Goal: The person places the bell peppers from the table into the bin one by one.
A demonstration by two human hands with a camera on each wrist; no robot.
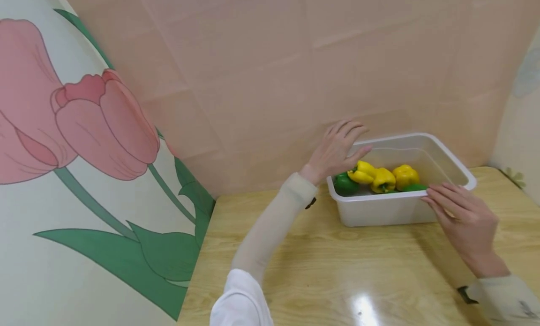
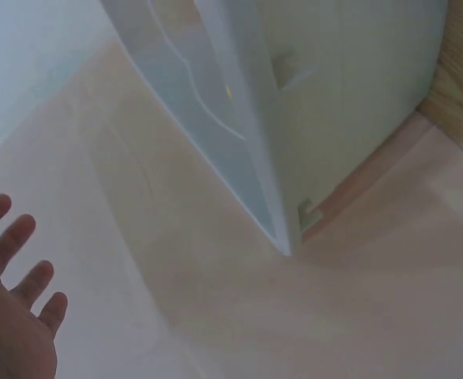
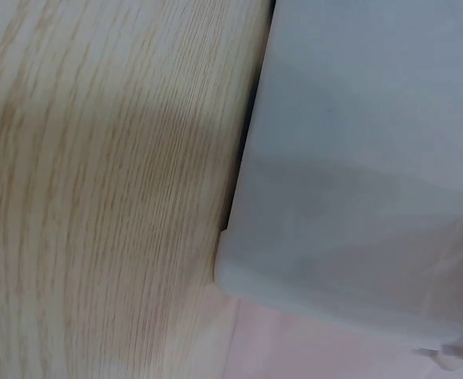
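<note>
A white plastic bin (image 1: 388,211) stands on the wooden table, holding yellow bell peppers (image 1: 406,177) and a green bell pepper (image 1: 345,185). More green (image 1: 415,187) shows behind the front rim. My right hand (image 1: 470,220) grips that rim near its right end, fingertips over the edge. At the bin's left end, my left hand (image 1: 337,150) hovers with spread fingers and holds nothing. The left wrist view shows its fingers (image 2: 34,284) apart from the bin (image 2: 350,103). The bin's outer wall (image 3: 350,197) fills much of the right wrist view.
A pinkish cloth or sheet (image 1: 253,82) hangs behind the table (image 1: 320,270). On the left, a wall (image 1: 25,241) painted with large pink tulips borders the table. Another pale wall (image 1: 519,129) rises at the right.
</note>
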